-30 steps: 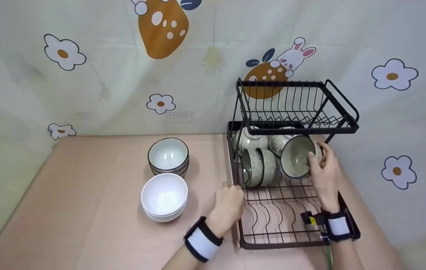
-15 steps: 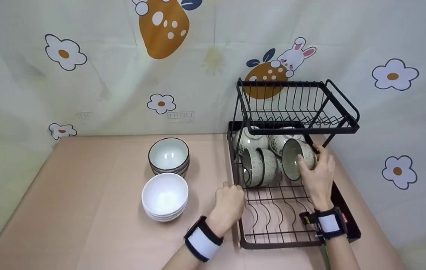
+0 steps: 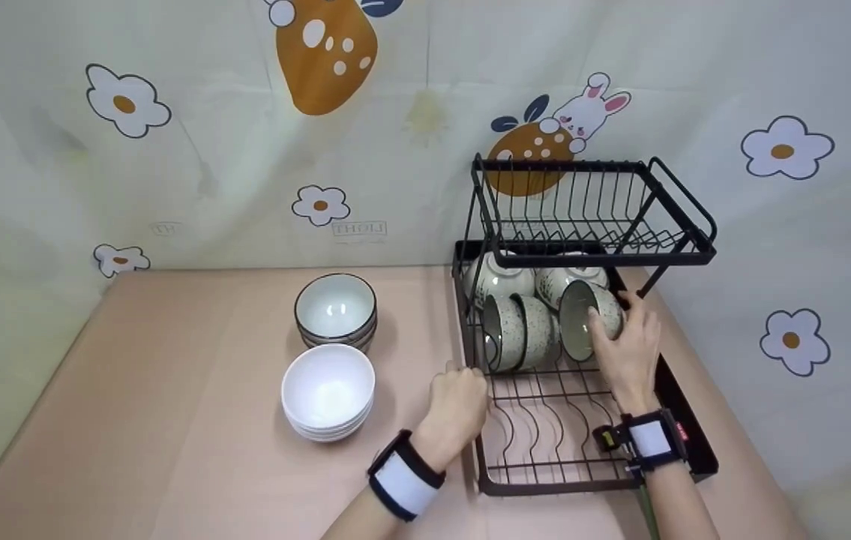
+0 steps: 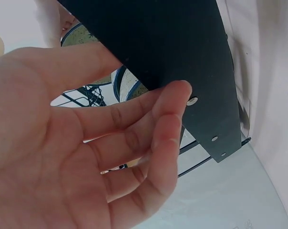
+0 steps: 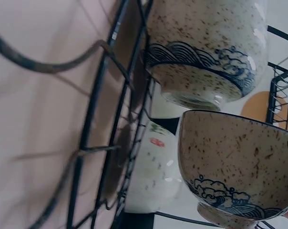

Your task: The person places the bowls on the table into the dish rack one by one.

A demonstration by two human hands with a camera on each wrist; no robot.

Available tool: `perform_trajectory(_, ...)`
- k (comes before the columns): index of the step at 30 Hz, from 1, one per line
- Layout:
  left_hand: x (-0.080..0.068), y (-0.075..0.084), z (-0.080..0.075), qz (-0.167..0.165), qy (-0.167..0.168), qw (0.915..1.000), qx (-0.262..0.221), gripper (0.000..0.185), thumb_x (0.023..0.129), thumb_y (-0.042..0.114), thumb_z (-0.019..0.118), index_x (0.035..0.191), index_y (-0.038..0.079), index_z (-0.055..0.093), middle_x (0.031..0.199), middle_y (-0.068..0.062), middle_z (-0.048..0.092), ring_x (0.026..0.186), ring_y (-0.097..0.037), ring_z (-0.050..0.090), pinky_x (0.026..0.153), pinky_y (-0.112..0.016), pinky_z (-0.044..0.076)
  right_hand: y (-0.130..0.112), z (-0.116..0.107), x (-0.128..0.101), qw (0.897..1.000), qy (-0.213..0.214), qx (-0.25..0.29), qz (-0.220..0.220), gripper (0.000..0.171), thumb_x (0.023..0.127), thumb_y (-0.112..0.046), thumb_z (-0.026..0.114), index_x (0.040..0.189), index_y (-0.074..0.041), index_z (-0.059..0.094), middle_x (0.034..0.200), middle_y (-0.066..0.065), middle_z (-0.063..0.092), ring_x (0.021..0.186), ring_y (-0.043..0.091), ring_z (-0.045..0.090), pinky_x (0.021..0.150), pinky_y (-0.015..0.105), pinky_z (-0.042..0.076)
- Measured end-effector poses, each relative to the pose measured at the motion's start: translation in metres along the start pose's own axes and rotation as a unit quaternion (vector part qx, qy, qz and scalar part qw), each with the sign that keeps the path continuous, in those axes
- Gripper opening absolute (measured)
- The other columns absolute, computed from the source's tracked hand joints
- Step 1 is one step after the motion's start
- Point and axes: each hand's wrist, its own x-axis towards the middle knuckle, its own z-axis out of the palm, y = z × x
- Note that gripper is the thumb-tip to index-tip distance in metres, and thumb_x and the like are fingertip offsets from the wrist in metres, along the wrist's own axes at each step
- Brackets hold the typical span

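My right hand (image 3: 629, 349) grips a speckled bowl (image 3: 608, 306) by its rim, thumb inside and fingers behind. The bowl stands on its side over the rack's lower tier, opening turned left; the right wrist view shows blue waves on its speckled wall (image 5: 234, 157). Two matching bowls (image 3: 537, 334) stand on edge just left of it. My left hand (image 3: 455, 405) holds the left side of the black dish rack (image 3: 545, 490), its curled fingertips against the black side panel (image 4: 182, 52) in the left wrist view. The right fingers are mostly outside the right wrist view.
Two patterned white bowls (image 3: 504, 279) lie upside down at the back of the lower tier, beneath the wire upper basket (image 3: 597, 261). Left of the rack stand a stack of white bowls (image 3: 329, 390) and a stack of dark-rimmed bowls (image 3: 336, 304).
My right hand has moved left and slightly down with the speckled bowl, turning it from facing me to facing left beside the other two. The left hand stays on the rack.
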Motion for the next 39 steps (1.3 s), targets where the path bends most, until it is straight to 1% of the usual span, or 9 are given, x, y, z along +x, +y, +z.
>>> perform_trajectory(3,0.0,0.0,-0.001,-0.002,-0.009,1.0,0.001,0.025,0.078,0.03,0.074,0.088,0.007,0.069,0.078,-0.004,0.068,0.074,-0.018,0.061,0.056,-0.028,0.053,0.001,0.004,0.001,1.0,-0.012,-0.011,-0.009,0.057,0.089,-0.041,0.057,0.136,-0.012,0.042,0.125,0.025,0.047,0.112,0.038,0.044,0.094,0.055,0.038)
perform_trajectory(7,0.0,0.001,-0.001,-0.004,-0.016,0.9998,-0.005,0.026,0.079,0.029,0.074,0.089,0.006,0.069,0.079,-0.005,0.068,0.076,-0.018,0.061,0.058,-0.029,0.053,0.004,0.009,0.002,0.999,-0.014,-0.022,-0.022,0.057,0.089,-0.042,0.058,0.134,-0.01,0.043,0.122,0.027,0.047,0.109,0.039,0.046,0.092,0.054,0.039)
perform_trajectory(11,0.0,0.001,0.0,-0.003,-0.021,0.9998,-0.004,0.026,0.079,0.029,0.074,0.089,0.006,0.069,0.08,-0.005,0.069,0.076,-0.018,0.061,0.058,-0.029,0.053,0.007,0.013,0.001,0.999,-0.014,-0.031,-0.026,0.057,0.089,-0.042,0.058,0.133,-0.009,0.043,0.116,0.028,0.047,0.105,0.039,0.045,0.089,0.053,0.04)
perform_trajectory(14,0.001,0.001,0.001,-0.003,-0.016,0.9999,-0.002,0.026,0.078,0.03,0.074,0.088,0.006,0.069,0.079,-0.005,0.069,0.076,-0.019,0.06,0.058,-0.029,0.053,0.006,0.017,0.0,0.999,-0.019,-0.04,-0.03,0.058,0.089,-0.043,0.059,0.133,-0.009,0.043,0.115,0.027,0.046,0.105,0.039,0.044,0.089,0.053,0.039)
perform_trajectory(21,0.001,0.0,0.001,-0.001,-0.009,0.9999,-0.012,0.024,0.078,0.027,0.074,0.087,0.006,0.069,0.079,-0.005,0.069,0.076,-0.019,0.06,0.059,-0.029,0.054,0.006,0.024,-0.002,0.996,-0.052,-0.063,-0.04,0.063,0.088,-0.05,0.058,0.133,-0.009,0.041,0.117,0.026,0.045,0.109,0.037,0.041,0.091,0.054,0.041)
perform_trajectory(26,0.0,0.0,0.002,0.004,0.005,0.9999,-0.011,0.023,0.078,0.027,0.074,0.085,0.006,0.069,0.076,-0.005,0.068,0.074,-0.019,0.06,0.057,-0.03,0.053,0.006,0.027,-0.004,0.994,-0.062,-0.07,-0.057,0.063,0.087,-0.049,0.06,0.131,-0.007,0.043,0.118,0.028,0.046,0.11,0.041,0.043,0.092,0.056,0.041)
perform_trajectory(30,-0.001,0.0,0.002,0.01,0.016,0.9998,-0.001,0.02,0.077,0.025,0.075,0.084,0.007,0.07,0.075,-0.004,0.068,0.073,-0.018,0.06,0.056,-0.028,0.052,0.006,0.029,-0.005,0.994,-0.073,-0.057,-0.057,0.063,0.087,-0.047,0.062,0.13,-0.005,0.042,0.125,0.031,0.043,0.118,0.045,0.042,0.1,0.058,0.037)
perform_trajectory(34,-0.001,0.0,0.002,0.012,0.022,0.9997,0.0,0.019,0.076,0.024,0.075,0.084,0.007,0.07,0.075,-0.004,0.068,0.072,-0.018,0.06,0.056,-0.028,0.052,0.007,0.03,-0.004,0.993,-0.105,-0.045,-0.037,0.067,0.087,-0.049,0.061,0.133,-0.005,0.038,0.136,0.03,0.038,0.128,0.046,0.038,0.107,0.06,0.032)
perform_trajectory(39,0.0,0.0,0.001,0.01,0.004,0.9999,-0.008,0.022,0.077,0.026,0.075,0.086,0.006,0.069,0.077,-0.004,0.068,0.074,-0.019,0.06,0.058,-0.029,0.053,0.007,0.03,-0.003,0.99,-0.134,-0.047,-0.025,0.071,0.087,-0.054,0.058,0.134,-0.006,0.037,0.142,0.029,0.034,0.132,0.045,0.034,0.111,0.06,0.028)
